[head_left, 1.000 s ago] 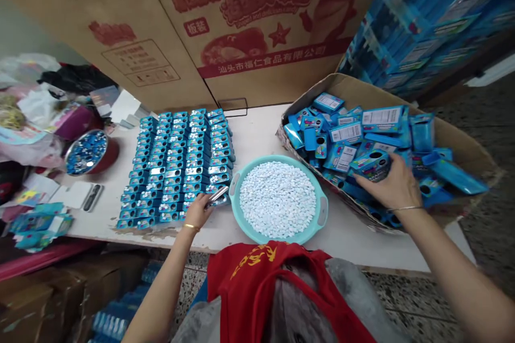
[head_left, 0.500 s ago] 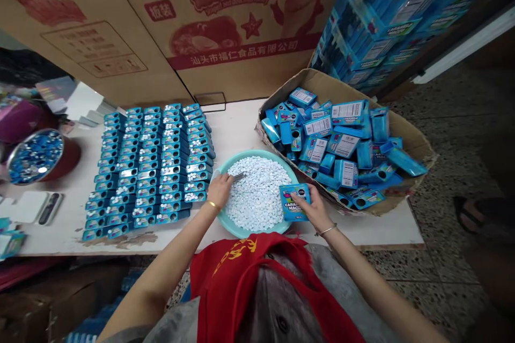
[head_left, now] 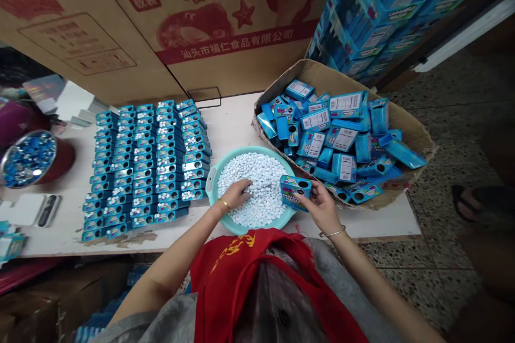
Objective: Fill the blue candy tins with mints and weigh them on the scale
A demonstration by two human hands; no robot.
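My left hand [head_left: 237,194] is closed, with its fingertips down in the small white candies [head_left: 257,211] that fill a turquoise basin [head_left: 210,185]. The slim metal tool in its grip is mostly hidden by the fingers and candies. My right hand [head_left: 321,204] grips a blue candy box [head_left: 295,192] over the basin's right rim. The box is tilted, and a dark round hole shows in its top face. Left of the basin, rows of upright blue boxes [head_left: 142,166] stand close together, several with white candies lying on top near their holes.
A cut-down carton [head_left: 414,142] heaped with loose blue boxes stands right of the basin. Behind the white table [head_left: 231,120] is a large printed carton [head_left: 225,72]. Wrapped stacks of blue packs [head_left: 374,27] rise at the back right. At left sits a red bucket [head_left: 62,158] of shiny blue pieces.
My right hand has brought a blue box from the carton to the basin and tipped its top into view. My left hand has moved from the box rows into the candies.
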